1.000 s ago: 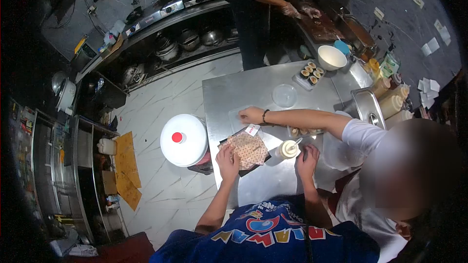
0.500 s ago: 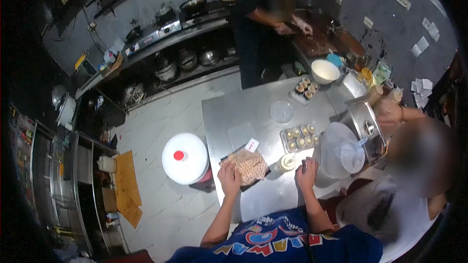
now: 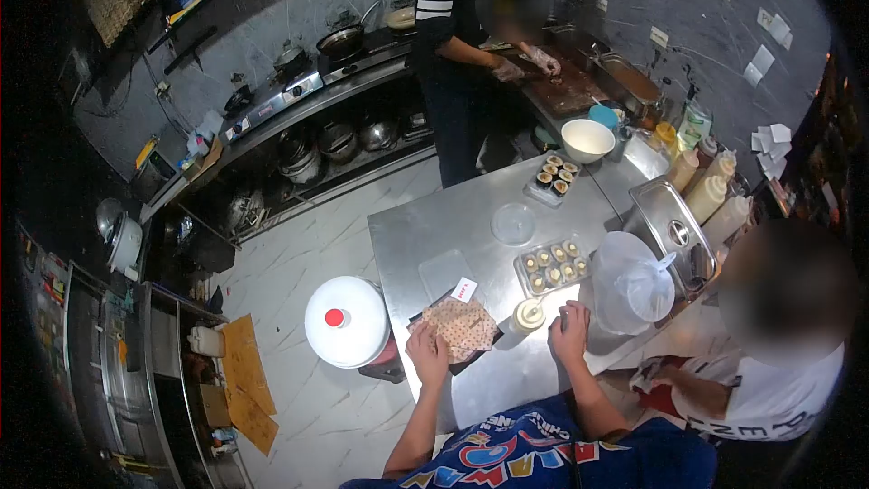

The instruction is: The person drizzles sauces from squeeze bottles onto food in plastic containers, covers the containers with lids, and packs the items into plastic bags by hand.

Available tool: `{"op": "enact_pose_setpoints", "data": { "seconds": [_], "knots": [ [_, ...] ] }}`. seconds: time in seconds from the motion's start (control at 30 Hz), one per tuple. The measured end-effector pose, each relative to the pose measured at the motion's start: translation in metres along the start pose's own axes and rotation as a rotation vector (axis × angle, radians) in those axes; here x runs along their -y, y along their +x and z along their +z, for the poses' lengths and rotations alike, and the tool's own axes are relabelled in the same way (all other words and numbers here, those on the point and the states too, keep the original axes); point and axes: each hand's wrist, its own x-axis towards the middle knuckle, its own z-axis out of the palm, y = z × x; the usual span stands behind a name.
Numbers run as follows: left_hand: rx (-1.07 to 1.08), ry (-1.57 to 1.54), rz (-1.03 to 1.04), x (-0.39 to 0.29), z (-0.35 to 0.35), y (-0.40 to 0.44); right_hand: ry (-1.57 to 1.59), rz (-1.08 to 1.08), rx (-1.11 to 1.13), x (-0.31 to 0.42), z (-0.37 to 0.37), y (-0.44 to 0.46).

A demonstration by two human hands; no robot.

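Observation:
My left hand (image 3: 427,353) rests on the left edge of a patterned paper wrap (image 3: 462,324), which lies on a dark tray (image 3: 463,364) at the steel table's near left. A small white card (image 3: 463,289) stands at the wrap's top. To the right, my right hand (image 3: 569,330) is curled around a small dark thing I cannot make out. Between my hands stands a squeeze bottle (image 3: 528,315) with a pale sauce. A clear tray of topped rolls (image 3: 552,267) sits just beyond it.
On the steel table (image 3: 407,235) are a clear lid (image 3: 513,224), sushi rolls (image 3: 554,179), a white bowl (image 3: 587,140), a plastic bag (image 3: 634,281) and a steel container (image 3: 674,231). A white bucket (image 3: 347,321) stands left. One co-worker (image 3: 453,63) is beyond, another (image 3: 769,380) at right.
The co-worker at right has withdrawn the arm that reached across the table, uncovering the tray of rolls. The view has tilted upward. My hands have stayed in about the same places.

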Motion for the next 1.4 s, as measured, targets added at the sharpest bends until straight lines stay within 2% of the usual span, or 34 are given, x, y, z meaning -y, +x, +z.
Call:
{"op": "enact_pose_setpoints", "data": {
  "seconds": [0.17,0.2,0.43,0.47,0.9,1.13,1.4],
  "knots": [
    [-0.023,0.010,0.080,0.012,0.007,-0.002,-0.022,0.034,0.037,0.003,-0.004,0.001],
    [-0.019,0.012,0.074,0.011,0.009,0.002,-0.027,-0.046,-0.002,-0.005,0.001,0.001],
    [0.019,0.079,-0.044,0.004,0.007,-0.001,-0.030,-0.008,0.043,-0.003,-0.001,0.002],
    [0.006,0.069,-0.030,0.000,0.009,0.002,-0.030,0.051,0.059,0.005,-0.004,0.004],
    [-0.003,0.124,0.067,0.001,0.011,-0.001,0.038,-0.022,-0.012,-0.006,-0.004,0.001],
    [-0.051,0.191,0.186,-0.002,0.016,-0.003,0.104,0.065,-0.022,-0.015,-0.004,-0.004],
    [-0.056,0.165,0.259,-0.005,0.015,-0.005,0.142,0.034,-0.055,-0.026,0.000,-0.008]
  ]
}}
